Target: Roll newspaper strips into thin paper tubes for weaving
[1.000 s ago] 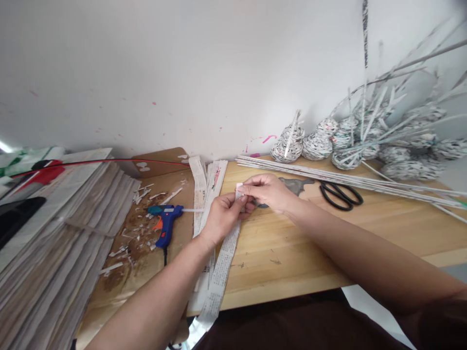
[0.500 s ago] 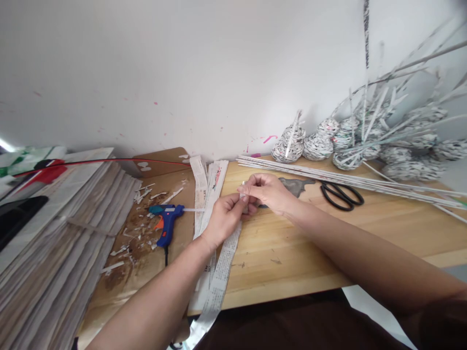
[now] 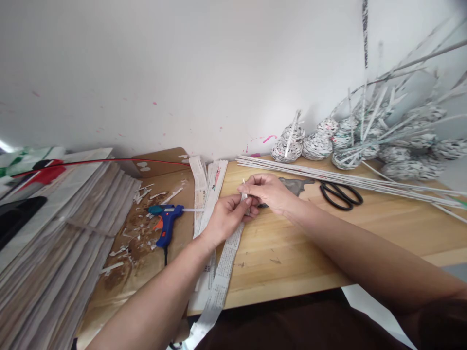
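A long newspaper strip (image 3: 223,272) runs from my fingers down over the table's front edge. My left hand (image 3: 226,214) pinches it near its upper end, thumb on top. Close against it, my right hand (image 3: 265,192) pinches the narrow tip, which looks rolled thin and pokes up between thumb and forefinger. Both hands hover above the wooden table, fingertips nearly touching. Beneath and left of my left hand lie more flat newspaper strips (image 3: 199,182). A grey patch (image 3: 294,185) on the table shows partly behind my right hand; what it is I cannot tell.
On cardboard at left lies a blue glue gun (image 3: 168,226) among paper scraps. A tall stack of newspaper (image 3: 73,233) stands farther left. Black-handled scissors (image 3: 341,196) and thin paper rods (image 3: 328,176) lie at right. Woven paper shapes (image 3: 288,143) line the wall.
The paper's tip between my fingers now stands up thinner and more pointed. My fingers have shifted slightly; the strip below has swung a little. The other things stay put.
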`<action>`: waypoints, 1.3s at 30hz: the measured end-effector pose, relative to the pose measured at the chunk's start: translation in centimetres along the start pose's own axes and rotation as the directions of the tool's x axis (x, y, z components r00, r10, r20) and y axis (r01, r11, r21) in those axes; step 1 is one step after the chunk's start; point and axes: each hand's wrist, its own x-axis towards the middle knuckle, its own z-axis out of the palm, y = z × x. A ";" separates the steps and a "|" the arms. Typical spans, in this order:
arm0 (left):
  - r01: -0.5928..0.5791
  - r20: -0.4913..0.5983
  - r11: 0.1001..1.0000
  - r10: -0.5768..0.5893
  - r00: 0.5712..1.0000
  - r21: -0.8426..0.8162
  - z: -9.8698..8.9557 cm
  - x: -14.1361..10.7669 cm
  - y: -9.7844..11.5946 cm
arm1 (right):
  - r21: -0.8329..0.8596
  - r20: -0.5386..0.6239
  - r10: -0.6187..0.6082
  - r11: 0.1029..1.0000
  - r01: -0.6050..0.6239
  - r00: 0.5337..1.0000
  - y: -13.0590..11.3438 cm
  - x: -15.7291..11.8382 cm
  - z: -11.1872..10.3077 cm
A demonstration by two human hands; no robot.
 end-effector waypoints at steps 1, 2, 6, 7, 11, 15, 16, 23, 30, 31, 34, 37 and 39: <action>-0.001 0.003 1.000 0.001 1.000 0.015 0.0 -0.1 0.0 | 0.008 -0.017 0.002 1.000 -0.002 1.000 0.0 0.0 0.1; -0.003 0.006 1.000 0.003 1.000 0.026 0.0 -0.1 0.0 | 0.014 -0.031 0.001 1.000 -0.001 1.000 -0.1 -0.1 0.1; -0.004 0.021 1.000 0.003 1.000 0.003 -0.1 -0.1 -0.1 | -0.028 0.037 -0.021 0.999 0.022 0.999 -0.2 0.1 -0.4; -0.006 0.022 1.000 0.006 1.000 -0.016 -0.2 0.0 -0.1 | -0.060 0.103 -0.023 0.998 0.029 0.994 -0.2 0.1 -0.7; -0.006 0.019 0.998 0.007 1.000 -0.057 -0.3 0.1 -0.1 | -0.139 0.245 -0.033 0.988 0.069 0.969 -0.1 0.4 -1.4; 0.016 0.018 1.000 -0.015 1.000 -0.020 -0.1 -0.1 0.1 | -0.081 0.112 -0.035 0.996 0.044 0.993 0.3 0.5 -1.2; 0.016 0.021 1.000 -0.016 1.000 -0.020 -0.1 -0.1 0.1 | -0.068 0.093 -0.037 0.997 0.043 0.995 0.3 0.4 -1.1; 0.009 0.030 0.998 -0.008 1.000 -0.059 -0.2 0.0 0.0 | -0.144 0.266 -0.011 0.988 0.051 0.964 -0.4 0.3 -1.3; 0.045 0.035 0.997 -0.042 0.998 -0.063 -0.1 -0.1 -0.1 | -0.119 0.139 -0.032 0.992 0.049 0.990 -0.3 0.4 -1.5; 0.042 0.035 0.996 -0.039 0.999 -0.079 -0.2 -0.1 -0.1 | -0.138 0.206 -0.018 0.989 0.047 0.978 -0.3 0.4 -1.5; 0.038 0.034 0.995 -0.035 0.999 -0.096 -0.2 0.0 -0.2 | -0.145 0.266 0.007 0.989 0.032 0.964 -0.3 0.4 -1.7; 0.055 0.042 0.996 -0.052 0.998 -0.070 -0.1 0.0 -0.2 | -0.069 0.091 -0.009 0.997 0.016 0.996 -0.1 0.5 -1.6; 0.069 0.050 0.995 -0.065 0.997 -0.072 -0.1 0.0 -0.1 | -0.064 0.077 -0.013 0.998 0.018 0.997 -0.1 0.6 -1.6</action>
